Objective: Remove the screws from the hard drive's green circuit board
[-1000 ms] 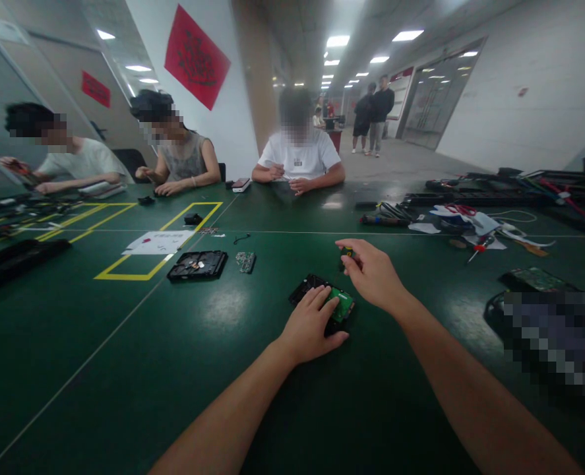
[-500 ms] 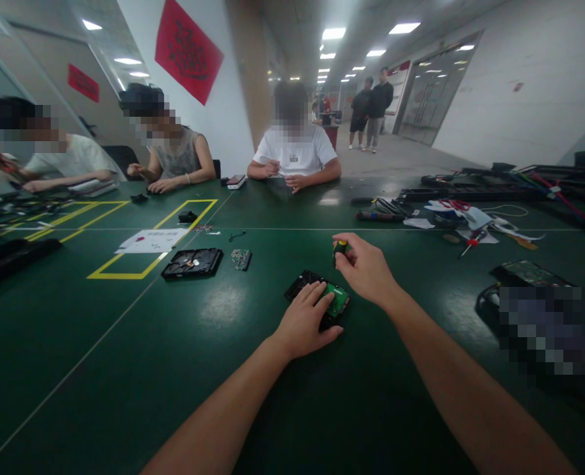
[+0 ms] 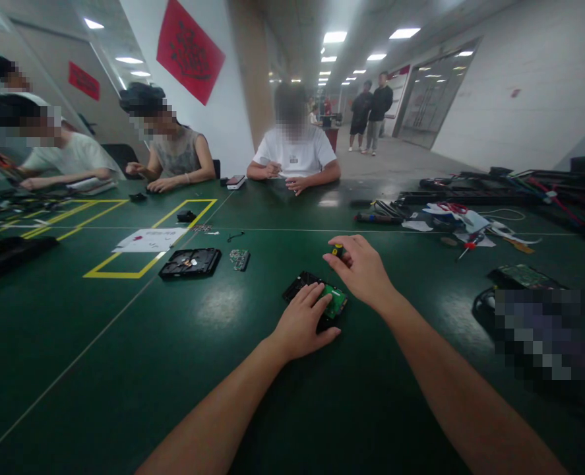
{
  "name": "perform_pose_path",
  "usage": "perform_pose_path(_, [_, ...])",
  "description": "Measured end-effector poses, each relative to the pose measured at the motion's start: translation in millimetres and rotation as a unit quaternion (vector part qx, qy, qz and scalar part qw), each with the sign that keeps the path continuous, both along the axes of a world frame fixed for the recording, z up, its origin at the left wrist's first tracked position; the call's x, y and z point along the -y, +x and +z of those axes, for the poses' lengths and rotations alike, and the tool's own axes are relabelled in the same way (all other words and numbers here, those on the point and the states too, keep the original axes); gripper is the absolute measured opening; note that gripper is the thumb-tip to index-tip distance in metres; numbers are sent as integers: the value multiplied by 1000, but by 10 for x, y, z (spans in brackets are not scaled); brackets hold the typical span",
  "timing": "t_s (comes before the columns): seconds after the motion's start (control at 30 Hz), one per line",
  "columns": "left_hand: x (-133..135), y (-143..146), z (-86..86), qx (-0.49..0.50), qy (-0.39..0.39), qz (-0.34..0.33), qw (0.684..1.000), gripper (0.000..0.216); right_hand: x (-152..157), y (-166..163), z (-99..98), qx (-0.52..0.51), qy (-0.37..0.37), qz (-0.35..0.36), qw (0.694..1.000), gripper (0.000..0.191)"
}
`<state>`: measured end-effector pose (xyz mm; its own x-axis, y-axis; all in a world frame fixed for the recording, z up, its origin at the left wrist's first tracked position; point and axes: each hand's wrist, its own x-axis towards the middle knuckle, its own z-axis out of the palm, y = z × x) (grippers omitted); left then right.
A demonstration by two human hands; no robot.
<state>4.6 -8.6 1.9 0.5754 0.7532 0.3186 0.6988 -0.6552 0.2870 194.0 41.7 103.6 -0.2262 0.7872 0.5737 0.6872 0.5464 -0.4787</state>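
A black hard drive point(image 3: 299, 282) with a green circuit board point(image 3: 335, 300) lies on the table in front of me. My left hand point(image 3: 302, 320) rests flat over it, fingers spread across the drive and board, thumb out to the side. Just above the board's far right corner, my right hand point(image 3: 359, 267) pinches a screwdriver point(image 3: 338, 251) by its short yellow-and-black handle. Its shaft and tip cannot be made out. To the left sit a second black hard drive point(image 3: 190, 262) and a loose circuit board point(image 3: 239, 259).
Across the green table point(image 3: 124, 369) sits a person in a white shirt point(image 3: 295, 155); more people are at the left. A paper sheet point(image 3: 148, 240) lies by yellow tape. Cables, a red-handled screwdriver point(image 3: 470, 246) and another circuit board point(image 3: 524, 276) lie to the right.
My right hand has opened its grasp slightly around the screwdriver handle and shifted a little left. My left hand stays on the hard drive. Another person's head shows at the far left.
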Motion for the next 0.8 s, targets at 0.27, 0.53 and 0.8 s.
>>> perform_pose_path(0.27, [19, -7, 32, -1, -12, 2, 1000, 76, 22, 1, 26, -3, -17, 19, 1000, 31])
perform_pose_path(0.53, [14, -3, 46, 2, -16, 1, 1000, 76, 30, 2, 59, 21, 4, 44, 999, 24])
perform_pose_path(0.8, [4, -2, 30, -4, -16, 5, 1000, 78, 28, 4, 45, 21, 8, 13, 1000, 21])
